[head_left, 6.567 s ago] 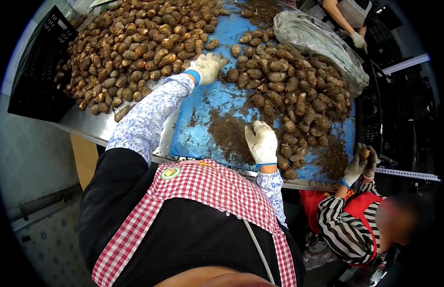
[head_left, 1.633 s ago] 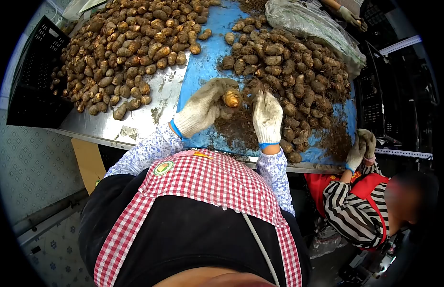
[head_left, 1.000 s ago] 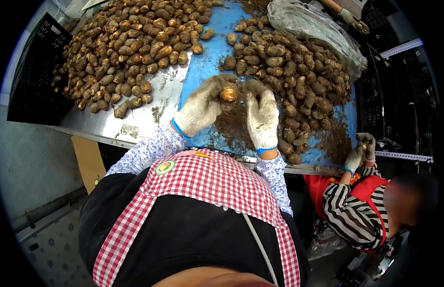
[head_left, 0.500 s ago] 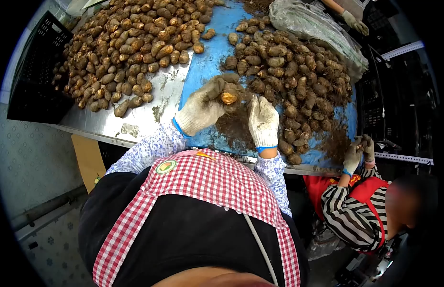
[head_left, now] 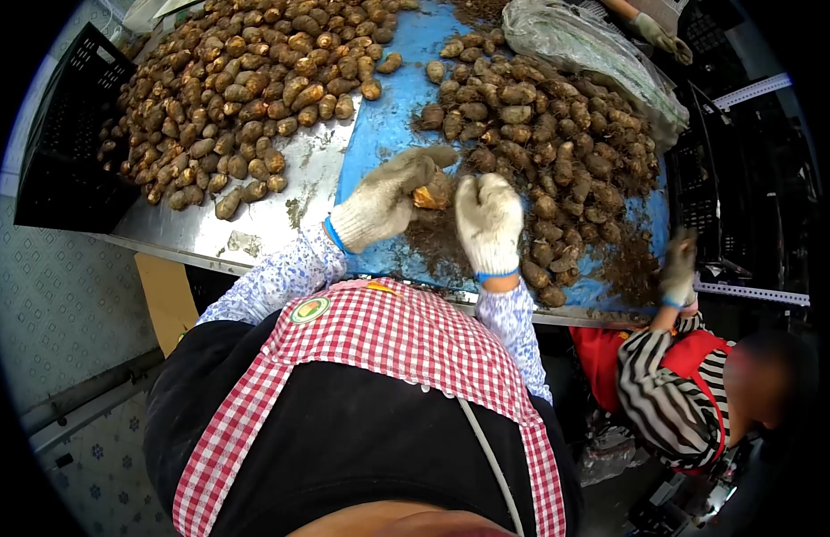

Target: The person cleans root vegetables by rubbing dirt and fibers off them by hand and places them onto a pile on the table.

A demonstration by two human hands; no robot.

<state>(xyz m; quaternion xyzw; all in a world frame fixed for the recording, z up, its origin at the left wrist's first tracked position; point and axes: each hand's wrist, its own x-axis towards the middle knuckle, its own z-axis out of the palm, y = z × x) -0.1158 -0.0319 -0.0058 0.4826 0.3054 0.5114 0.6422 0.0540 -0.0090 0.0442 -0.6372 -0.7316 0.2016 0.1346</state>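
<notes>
My left hand (head_left: 383, 201), in a dirty white knit glove, grips a small brown taro (head_left: 433, 191) with a pale orange cut end facing me. Its fingers reach out over the tuber's far side. Just to the right, my right hand (head_left: 490, 222) is gloved too and closed, knuckles up, close beside the taro. Whatever its fingers hold is hidden. Loose root fibres and soil (head_left: 437, 240) lie on the blue sheet (head_left: 379, 134) beneath both hands. A heap of hairy, rooty taros (head_left: 558, 134) lies beyond my right hand.
On the metal table's left side spreads a pile of cleaner taros (head_left: 245, 89), beside a black plastic crate (head_left: 70, 134). A clear plastic sack (head_left: 594, 54) lies at the back right. A co-worker's gloved hand (head_left: 679, 268) is at the right edge; another person's glove (head_left: 661, 38) shows at top right.
The taro has turned in my left hand, and that hand's fingers have straightened. My right hand has rolled over, knuckles up, shifting slightly left. The right-hand co-worker's hands have lifted.
</notes>
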